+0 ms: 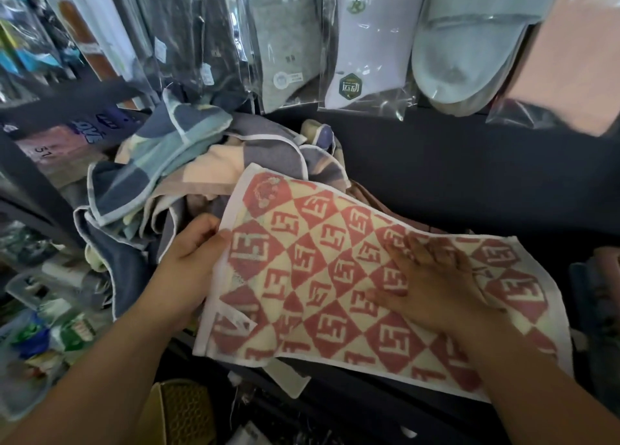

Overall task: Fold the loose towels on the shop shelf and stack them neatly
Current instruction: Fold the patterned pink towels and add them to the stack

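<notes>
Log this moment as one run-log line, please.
left grip: holds edge of red-and-cream patterned towel | right grip: presses flat on it | blue checked towels: heaped behind, unfolded

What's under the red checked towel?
The red checked towel overlaps the loose towel pile at its far-left corner; mauve fabric peeks out behind. Whatever lies under its middle is covered.

Dark shop shelf [469, 176] beneath hanging plastic-bagged socks [285, 58] and pale slippers [469, 51].
</notes>
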Tool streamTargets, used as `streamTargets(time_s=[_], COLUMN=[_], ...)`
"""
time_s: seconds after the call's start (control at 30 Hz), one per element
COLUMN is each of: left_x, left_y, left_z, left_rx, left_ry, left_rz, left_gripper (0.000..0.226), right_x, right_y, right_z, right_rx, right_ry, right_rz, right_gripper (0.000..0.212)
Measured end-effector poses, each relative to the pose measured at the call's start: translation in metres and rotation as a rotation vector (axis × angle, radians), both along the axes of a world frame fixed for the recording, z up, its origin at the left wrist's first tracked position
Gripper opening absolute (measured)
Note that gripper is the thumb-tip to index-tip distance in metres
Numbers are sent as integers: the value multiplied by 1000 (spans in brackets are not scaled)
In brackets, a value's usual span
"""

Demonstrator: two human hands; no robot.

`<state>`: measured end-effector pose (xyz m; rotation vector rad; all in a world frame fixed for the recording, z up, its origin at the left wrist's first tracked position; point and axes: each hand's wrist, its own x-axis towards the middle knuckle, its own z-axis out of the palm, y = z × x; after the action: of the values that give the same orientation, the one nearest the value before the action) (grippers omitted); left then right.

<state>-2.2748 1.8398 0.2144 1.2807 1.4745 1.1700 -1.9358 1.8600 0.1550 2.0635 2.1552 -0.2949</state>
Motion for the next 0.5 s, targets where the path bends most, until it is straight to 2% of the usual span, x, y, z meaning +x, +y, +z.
streamTargets(time_s=[0.07, 0.27, 0.33, 0.43, 0.5], left_x=[10, 11, 9, 15, 27], left_y=[-5, -4, -5, -9, -9], left_z=[6, 12, 21, 39, 52], left_rx=[4, 161, 192, 220, 191], left_ry=[-17, 258, 298, 262, 129], left_rz=[-43, 90, 95, 17, -90], left_gripper=[18, 20, 21, 25, 25], right_x=[-1, -3, -5, -6, -6], right_y=[-1, -9, -11, -13, -12], right_z=[0, -2, -2, -2, -2], right_rx=[16, 112, 153, 172, 159], right_ry=[-11, -55, -81, -142, -133], right_rz=[0, 3, 19, 58, 68], right_gripper=[109, 106, 104, 100, 100])
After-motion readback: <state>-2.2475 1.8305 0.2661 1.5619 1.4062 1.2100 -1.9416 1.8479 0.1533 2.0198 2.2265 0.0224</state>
